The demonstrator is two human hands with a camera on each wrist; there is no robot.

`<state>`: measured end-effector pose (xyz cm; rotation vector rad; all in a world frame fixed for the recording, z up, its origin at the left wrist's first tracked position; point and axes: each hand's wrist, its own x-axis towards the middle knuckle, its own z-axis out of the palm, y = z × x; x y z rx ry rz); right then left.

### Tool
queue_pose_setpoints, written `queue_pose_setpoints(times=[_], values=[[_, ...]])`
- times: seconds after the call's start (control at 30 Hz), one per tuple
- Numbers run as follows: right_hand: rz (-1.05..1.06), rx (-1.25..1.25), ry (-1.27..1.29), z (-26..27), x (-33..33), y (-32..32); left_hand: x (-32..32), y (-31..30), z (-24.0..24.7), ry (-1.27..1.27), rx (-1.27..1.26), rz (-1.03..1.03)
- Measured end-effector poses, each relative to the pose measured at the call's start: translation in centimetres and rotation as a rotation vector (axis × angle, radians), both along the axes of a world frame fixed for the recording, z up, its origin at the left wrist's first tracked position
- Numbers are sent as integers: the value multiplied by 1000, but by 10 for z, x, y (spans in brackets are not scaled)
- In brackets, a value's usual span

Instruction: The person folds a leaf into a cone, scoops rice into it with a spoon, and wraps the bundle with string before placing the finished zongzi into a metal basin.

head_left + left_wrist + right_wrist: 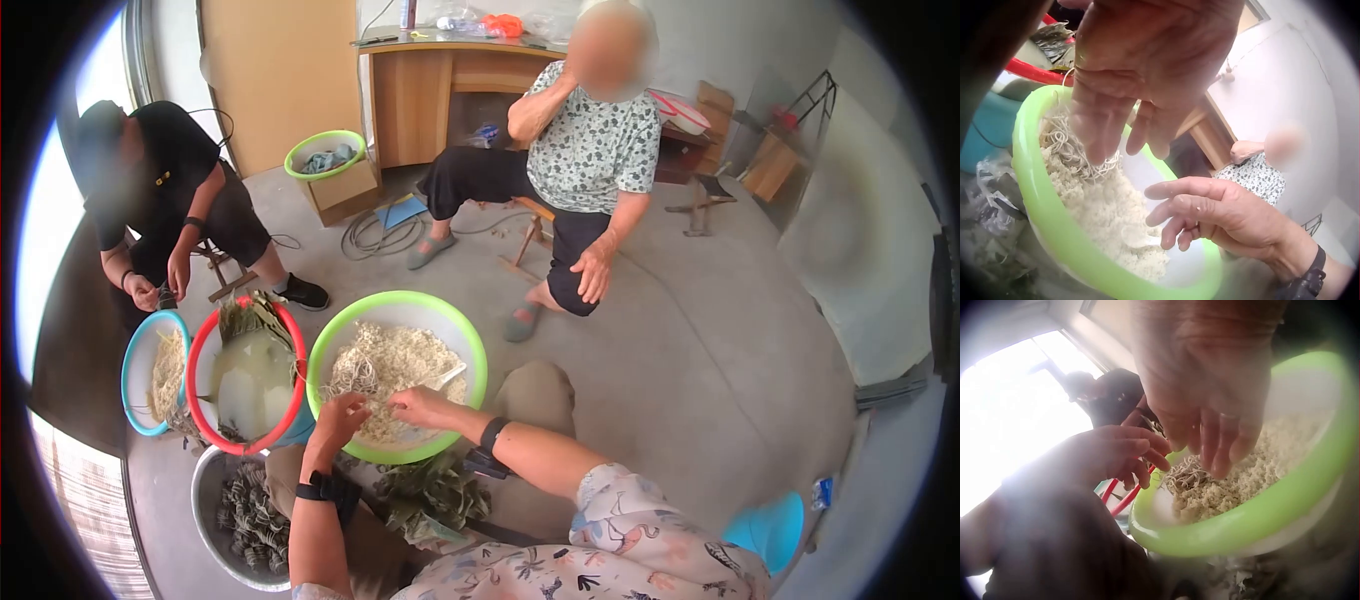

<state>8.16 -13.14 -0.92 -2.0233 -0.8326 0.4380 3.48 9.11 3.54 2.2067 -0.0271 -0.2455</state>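
Observation:
A green-rimmed basin [480,375] holds pale grain [405,355], with a tangle of string [353,372] on the grain's left part and a white spoon [450,377] at the right. My left hand [342,420] is over the basin's near left edge, close to the string. Just right of it, my right hand [425,408] hangs above the grain. In the left wrist view both hands, left [1147,69] and right [1229,215], have loosely bent fingers and nothing visible in them. The right wrist view has the string [1186,476] beneath the fingers.
Left of the basin stand a red-rimmed basin [197,405] with leaves and liquid, and a blue-rimmed one [128,405]. A metal bowl [205,520] of wrapped bundles and loose leaves [435,490] lie nearer. Two people sit beyond, one left, one at centre.

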Motion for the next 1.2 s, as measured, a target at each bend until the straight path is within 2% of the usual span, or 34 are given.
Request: queue_pose_setpoints(times=[0.1,0.2,0.27,0.33,0.5,0.63,0.73,0.8,1.2], values=[[-18,9,-23,6,-4,-1,0,-5,9,53,7,29],[2,42,20,8,-2,0,4,7,-17,-48,53,-36],[23,19,71,3,2,2,4,0,-10,90,17,78],[12,-43,57,10,1,4,6,8,-28,-34,85,15],[22,-10,142,14,1,9,6,7,-21,-4,119,48],[-6,-43,86,16,-2,5,8,7,-29,-104,178,-32],[7,-67,218,22,-7,6,3,6,-37,-99,154,5],[-12,-13,150,18,-4,6,8,10,-46,-223,192,-48],[-3,-28,226,20,-5,3,4,0,-25,-157,177,-34]])
